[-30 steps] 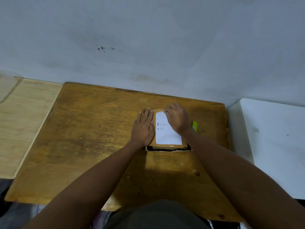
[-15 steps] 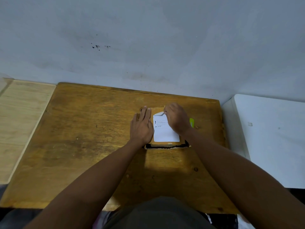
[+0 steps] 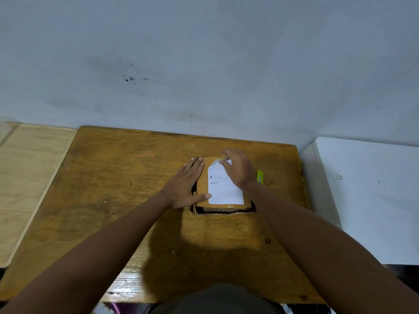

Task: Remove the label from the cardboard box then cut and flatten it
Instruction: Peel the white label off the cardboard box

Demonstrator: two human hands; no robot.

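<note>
A small brown cardboard box (image 3: 203, 189) lies on the wooden table (image 3: 118, 184), a white label (image 3: 223, 191) stuck on its top face. My left hand (image 3: 184, 189) lies flat, fingers straight, along the box's left side, its thumb on the box top at the label's lower left corner. My right hand (image 3: 238, 167) is at the label's far end and pinches its lifted top corner, which is peeled up from the cardboard. The label's right edge is hidden under that hand.
A yellow-green cutter (image 3: 260, 176) lies on the table just right of my right wrist. A pale wooden surface (image 3: 25, 177) adjoins the table on the left, a white surface (image 3: 367, 196) on the right. A grey wall (image 3: 204, 64) rises behind.
The label's far corner has come up from the box under my right hand's fingers. My left thumb has spread out onto the box top near the label's near corner.
</note>
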